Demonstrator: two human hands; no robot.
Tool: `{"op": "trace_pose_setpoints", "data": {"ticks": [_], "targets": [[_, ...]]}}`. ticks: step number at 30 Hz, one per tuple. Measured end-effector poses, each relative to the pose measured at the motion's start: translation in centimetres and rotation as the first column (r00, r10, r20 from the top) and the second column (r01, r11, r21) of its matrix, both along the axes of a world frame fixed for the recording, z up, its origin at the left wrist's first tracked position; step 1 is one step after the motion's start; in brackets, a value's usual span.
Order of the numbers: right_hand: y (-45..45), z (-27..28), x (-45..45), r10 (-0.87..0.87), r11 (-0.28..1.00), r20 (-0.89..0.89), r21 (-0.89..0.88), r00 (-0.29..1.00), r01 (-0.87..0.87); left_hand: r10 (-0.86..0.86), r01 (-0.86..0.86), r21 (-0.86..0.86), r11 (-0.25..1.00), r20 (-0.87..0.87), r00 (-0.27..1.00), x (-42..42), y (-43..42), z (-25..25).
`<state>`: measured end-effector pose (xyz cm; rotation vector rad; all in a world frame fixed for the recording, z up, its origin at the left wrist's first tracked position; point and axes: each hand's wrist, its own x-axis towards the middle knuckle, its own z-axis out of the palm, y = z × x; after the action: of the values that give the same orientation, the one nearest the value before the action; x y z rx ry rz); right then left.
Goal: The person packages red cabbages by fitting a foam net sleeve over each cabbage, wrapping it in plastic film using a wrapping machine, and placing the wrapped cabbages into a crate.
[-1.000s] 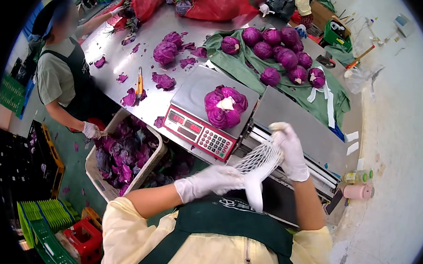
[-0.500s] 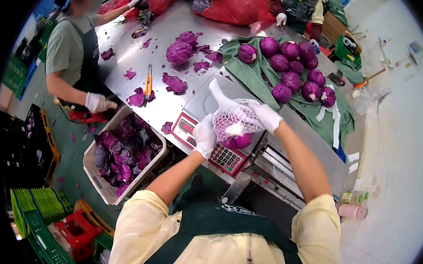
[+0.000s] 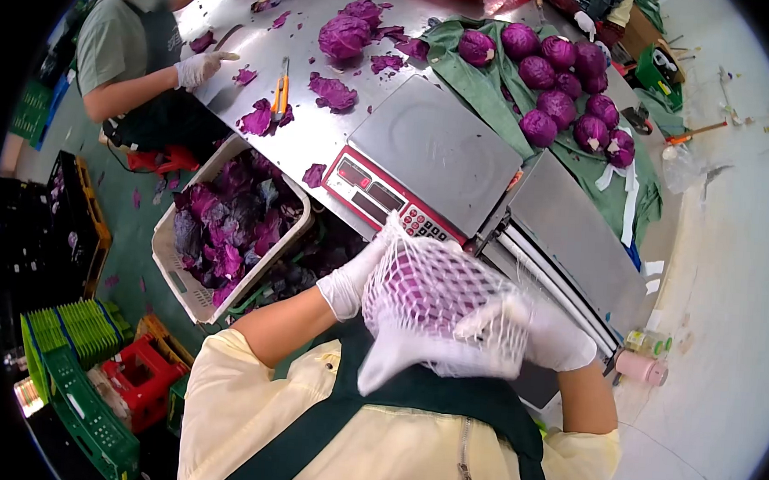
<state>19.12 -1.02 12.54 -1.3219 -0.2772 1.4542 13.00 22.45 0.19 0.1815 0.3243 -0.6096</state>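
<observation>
A purple cabbage [image 3: 430,282] in a white foam net [image 3: 448,349] is held close to my apron, in front of the scale [image 3: 438,155]. My gloved left hand [image 3: 360,278] grips it from the left and the upper edge. On the other side my gloved right hand [image 3: 555,334] has its fingers against the net, partly covered by the mesh and blurred. The net's narrow loose end hangs toward my chest. The scale's steel plate carries nothing, and its red panel shows below the plate.
Several trimmed cabbages [image 3: 555,108] lie on a green cloth [image 3: 518,147]. Orange-handled cutters [image 3: 281,95] and loose leaves [image 3: 332,92] are on the steel table. A crate of leaves [image 3: 190,272] stands below left. A sealing machine [image 3: 546,267] is at right; a co-worker [image 3: 123,57] works at left.
Both my hands have brought the netted cabbage from above the scale toward my chest, and the net's tail now points down at me. The co-worker's near hand has moved up to the table.
</observation>
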Motion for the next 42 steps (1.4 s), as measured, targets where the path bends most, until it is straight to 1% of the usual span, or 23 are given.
{"op": "trace_pose_setpoints", "data": {"ticks": [3, 5, 6, 9, 14, 16, 17, 18, 19, 20, 21, 22, 23, 26, 27, 28, 31, 32, 34, 35, 36, 39, 42], "targets": [[-0.2, 0.2, -0.2, 0.089, 0.995, 0.266, 0.027, 0.96, -0.1, -0.123, 0.12, 0.108, 0.987, 0.025, 0.992, 0.3, -1.3, 0.5], [-0.8, 0.3, -0.1, -0.147, 0.972, 0.144, 0.207, 0.979, 0.115, -0.057, 0.057, 0.059, 0.997, -0.003, 0.998, 0.4, -2.2, 1.0], [-1.3, 0.4, 0.2, -0.376, 0.859, -0.144, 0.316, 0.915, 0.403, -0.028, 0.027, 0.055, 0.998, 0.009, 1.0, 0.4, -2.4, 0.8], [-3.4, -2.0, -0.9, -0.446, 0.853, -0.131, 0.238, 0.886, 0.464, 0.033, -0.032, 0.033, 0.999, -0.005, 0.999, -0.5, -3.2, 2.0], [-8.9, -7.9, -7.9, -0.488, 0.847, 0.216, -0.116, 0.846, 0.518, 0.174, -0.17, 0.067, 0.983, -0.054, 0.983, -2.6, -5.7, 4.1], [-10.5, -8.0, -9.7, -0.535, 0.796, 0.46, -0.008, 0.709, 0.605, 0.232, -0.233, 0.139, 0.962, 0.029, 0.972, -3.4, -8.3, 5.1], [-11.4, -6.9, -10.4, -0.681, 0.706, 0.205, -0.075, 0.704, 0.704, 0.188, -0.196, 0.069, 0.978, 0.101, 0.977, -3.2, -9.5, 5.5], [-12.2, -5.9, -10.8, -0.693, 0.695, 0.209, -0.06, 0.69, 0.716, 0.15, -0.152, -0.001, 0.988, 0.174, 0.973, -2.9, -10.9, 5.9], [-13.0, -4.9, -11.3, -0.719, 0.66, -0.269, 0.026, 0.641, 0.751, 0.154, -0.152, -0.025, 0.988, 0.221, 0.963, -2.8, -13.0, 7.5], [-13.6, -3.8, -11.9, -0.545, 0.591, -0.69, 0.086, 0.476, 0.802, 0.161, -0.166, -0.022, 0.986, 0.408, 0.899, -2.0, -14.2, 6.9], [-14.1, -2.6, -12.3, -0.63, 0.6, -0.516, 0.15, 0.58, 0.786, 0.147, -0.158, -0.018, 0.987, 0.493, 0.858, -1.6, -15.7, 6.8], [-15.6, -4.1, -12.2, -0.599, 0.544, -0.569, 0.227, 0.564, 0.808, 0.156, -0.197, 0.01, 0.98, 0.572, 0.805, -1.3, -17.5, 8.1], [-16.8, -5.3, -12.4, -0.755, 0.528, -0.244, 0.322, 0.608, 0.786, 0.183, -0.334, 0.127, 0.934, 0.633, 0.752, -1.5, -18.8, 9.1], [-19.9, -7.4, -10.3, -0.904, 0.413, 0.187, 0.618, 0.385, 0.67, 0.258, -0.552, 0.526, 0.647, 0.531, 0.807, -1.1, -20.7, 7.9], [-20.3, -5.7, -8.7, -0.929, 0.308, 0.059, 0.67, 0.365, 0.676, 0.057, -0.122, 0.583, 0.803, 0.129, 0.99, 0.5, -21.0, 7.1], [-20.4, -4.3, -7.0, -0.935, 0.196, -0.077, 0.702, 0.346, 0.685, -0.047, -0.017, 0.335, 0.942, 0.181, 0.982, -0.2, -22.4, 7.4], [-21.8, -1.4, -0.7, -0.861, 0.4, 0.509, 0.683, -0.005, 0.612, 0.036, -0.166, 0.337, 0.927, 0.36, 0.932, 2.8, -26.8, 12.0], [-21.8, -0.2, 0.3, -0.878, 0.411, 0.468, 0.631, 0.099, 0.658, 0.05, -0.18, 0.268, 0.946, 0.428, 0.902, 5.6, -26.5, 11.1], [-21.6, 0.6, 2.6, -0.903, 0.43, 0.246, 0.511, 0.353, 0.744, 0.007, -0.444, 0.463, 0.767, 0.685, 0.728, 8.8, -27.7, 11.1], [-21.4, -0.6, 4.1, -0.921, 0.385, 0.179, 0.556, 0.347, 0.737, -0.061, -0.595, 0.51, 0.621, 0.789, 0.612, 10.1, -28.5, 10.2], [-21.8, -1.9, 4.7, -0.93, 0.366, 0.21, 0.624, 0.303, 0.69, -0.154, -0.733, 0.5, 0.462, 0.859, 0.488, 11.7, -29.2, 8.8], [-22.1, -5.1, 7.7, -0.892, 0.353, 0.453, 0.696, -0.001, 0.625, -0.113, -0.778, 0.439, 0.45, 0.892, 0.437, 15.9, -30.5, 4.6], [-22.5, -8.0, 9.6, -0.807, 0.402, 0.581, 0.677, -0.111, 0.617, -0.253, -0.8, 0.475, 0.368, 0.878, 0.405, 17.1, -30.7, 3.0]]}}
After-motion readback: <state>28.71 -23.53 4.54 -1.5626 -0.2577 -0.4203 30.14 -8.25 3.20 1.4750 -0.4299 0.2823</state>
